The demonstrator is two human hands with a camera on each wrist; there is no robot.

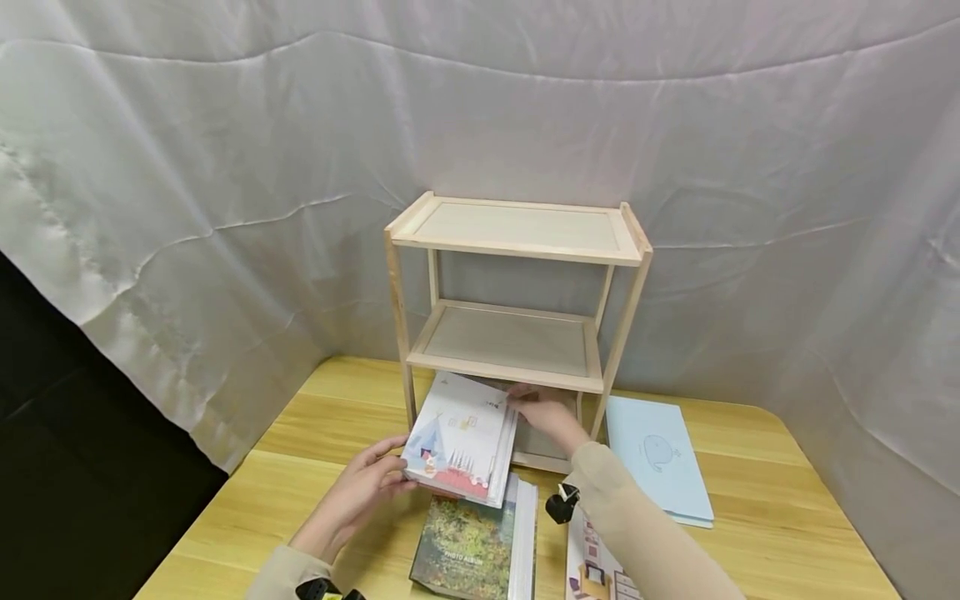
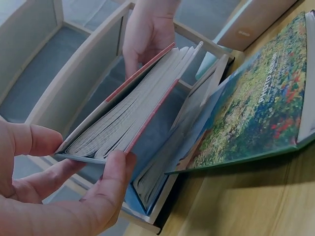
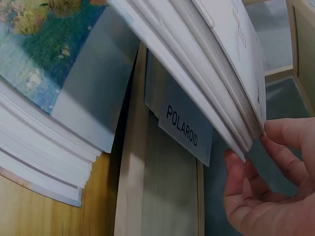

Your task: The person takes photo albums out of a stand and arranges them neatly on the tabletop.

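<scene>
A thick white photo album (image 1: 457, 433) with a blue tent drawing is held tilted at the front of the rack's lowest level. My left hand (image 1: 363, 487) pinches its lower left corner, thumb on one cover and fingers on the other, as the left wrist view shows. My right hand (image 1: 551, 417) grips the upper right corner between thumb and fingers (image 3: 236, 172). Below it, a green-patterned photo album (image 1: 468, 550) lies at the rack's front edge. Beneath the white album, a blue item marked POLAROID (image 3: 184, 129) rests on the lowest shelf, mostly hidden in the head view.
A pale wooden rack (image 1: 517, 375) with three levels stands at the back of the wooden table (image 1: 757, 492). Right of it lies a light blue book (image 1: 656, 454) with a whale drawing. Another illustrated book (image 1: 592, 558) is partly behind my right forearm. Grey curtains (image 1: 225, 167) hang around.
</scene>
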